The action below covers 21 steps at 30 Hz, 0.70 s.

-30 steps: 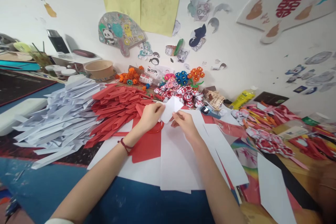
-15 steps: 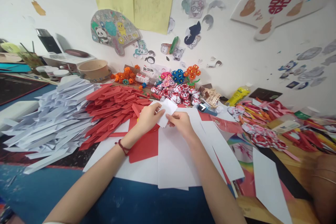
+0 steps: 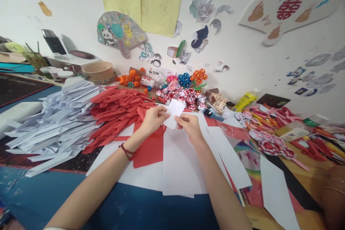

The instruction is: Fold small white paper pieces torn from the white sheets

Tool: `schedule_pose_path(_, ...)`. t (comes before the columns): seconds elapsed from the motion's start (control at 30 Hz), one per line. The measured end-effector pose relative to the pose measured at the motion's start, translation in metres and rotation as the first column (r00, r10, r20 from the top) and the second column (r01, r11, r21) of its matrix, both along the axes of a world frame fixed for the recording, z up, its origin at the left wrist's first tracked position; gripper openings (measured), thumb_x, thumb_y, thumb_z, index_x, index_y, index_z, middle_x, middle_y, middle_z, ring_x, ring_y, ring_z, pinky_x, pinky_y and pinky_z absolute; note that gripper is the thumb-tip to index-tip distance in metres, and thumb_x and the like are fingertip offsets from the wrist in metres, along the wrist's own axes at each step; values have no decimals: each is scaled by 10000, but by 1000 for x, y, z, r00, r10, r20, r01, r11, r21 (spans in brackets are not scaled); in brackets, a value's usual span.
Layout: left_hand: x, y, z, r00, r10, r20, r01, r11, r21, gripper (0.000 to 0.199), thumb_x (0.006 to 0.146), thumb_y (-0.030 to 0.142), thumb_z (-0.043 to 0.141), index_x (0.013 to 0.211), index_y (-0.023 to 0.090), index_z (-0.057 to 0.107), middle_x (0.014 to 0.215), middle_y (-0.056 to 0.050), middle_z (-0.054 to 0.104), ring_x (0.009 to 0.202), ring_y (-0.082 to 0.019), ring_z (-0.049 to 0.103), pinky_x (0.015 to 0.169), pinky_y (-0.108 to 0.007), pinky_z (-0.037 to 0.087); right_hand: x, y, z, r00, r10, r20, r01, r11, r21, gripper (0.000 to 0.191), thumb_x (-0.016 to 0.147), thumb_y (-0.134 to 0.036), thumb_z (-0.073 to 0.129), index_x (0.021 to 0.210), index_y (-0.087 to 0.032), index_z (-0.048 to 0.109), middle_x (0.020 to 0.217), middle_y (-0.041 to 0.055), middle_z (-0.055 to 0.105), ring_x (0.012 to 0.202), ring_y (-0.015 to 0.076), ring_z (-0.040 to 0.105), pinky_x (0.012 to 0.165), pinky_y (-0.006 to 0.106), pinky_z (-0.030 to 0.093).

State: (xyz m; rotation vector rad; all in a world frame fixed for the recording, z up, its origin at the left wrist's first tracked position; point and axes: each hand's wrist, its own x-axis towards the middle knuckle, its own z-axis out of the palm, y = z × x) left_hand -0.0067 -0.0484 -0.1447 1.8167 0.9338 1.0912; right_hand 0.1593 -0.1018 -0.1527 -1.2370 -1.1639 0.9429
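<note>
A small white piece of folded paper [image 3: 174, 112] is held up between both hands near the middle of the view. My left hand [image 3: 155, 118] pinches its left edge between thumb and fingers. On the lower right edge, the thumb and fingers of my right hand [image 3: 188, 124] are closed. White sheets [image 3: 184, 165] and a red sheet [image 3: 148, 151] lie on the table below the hands. To the left of my left hand is a heap of folded red strips [image 3: 115, 111], and beyond it a larger heap of folded white strips [image 3: 61, 118].
Behind the hands stand red-and-white paper flowers [image 3: 188, 97] and a tan bowl [image 3: 98, 71]. Farther right are a yellow bottle [image 3: 245, 100], a blue-grey tool [image 3: 212, 115] and colored strips [image 3: 280, 118]. Another person's arm [image 3: 334, 194] shows at the right edge.
The view has shifted slightly. The white paper has turned a little between my fingers, and its folds show more. Both hands still hold it.
</note>
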Motion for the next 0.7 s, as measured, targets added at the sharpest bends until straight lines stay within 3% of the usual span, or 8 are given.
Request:
schedule_pose_path(0.2, 0, -2, 3, 998, 10, 65, -9, 1000, -16, 204, 765, 367, 621, 818, 170, 608, 602, 3, 627, 493, -116, 539, 497, -211, 395, -1, 0, 1, 999, -24, -26, 25, 999, 33, 321, 664, -463, 737, 630, -156, 650, 529, -9, 579, 459, 103, 485, 473, 227, 375)
schedule_pose_path(0.3, 0, -1, 3, 980, -86, 180, 116, 980, -162, 274, 758, 412, 636, 840, 152, 611, 592, 6, 597, 467, -102, 507, 456, -203, 372, -2, -1, 3, 994, 23, -103, -17, 998, 65, 327, 682, -477, 728, 707, -155, 674, 526, -13, 562, 474, 104, 479, 485, 227, 375)
schedule_pose_path(0.5, -1, -7, 11, 895, -206, 395, 355, 866, -352, 330, 744, 443, 666, 837, 131, 612, 686, -25, 600, 562, -105, 539, 500, -204, 393, -3, -5, 4, 978, 129, -163, -118, 990, 76, 398, 678, -555, 712, 739, -165, 667, 572, -11, 562, 503, 104, 478, 510, 231, 379)
schedule_pose_path(0.6, 0, -10, 14, 873, -227, 432, 400, 839, -368, 318, 730, 442, 682, 777, 135, 611, 686, -28, 592, 568, -109, 539, 518, -220, 411, -4, -7, 5, 970, 177, -167, -162, 982, 98, 384, 694, -544, 702, 745, -165, 668, 579, -12, 560, 509, 103, 479, 513, 229, 370)
schedule_pose_path(0.7, 0, -10, 13, 895, -221, 388, 363, 866, -345, 325, 739, 457, 665, 781, 138, 621, 682, -25, 596, 555, -104, 537, 502, -215, 404, -4, -6, 6, 971, 176, -161, -163, 983, 90, 290, 728, -442, 692, 690, -157, 652, 559, -12, 552, 509, 103, 480, 520, 228, 373)
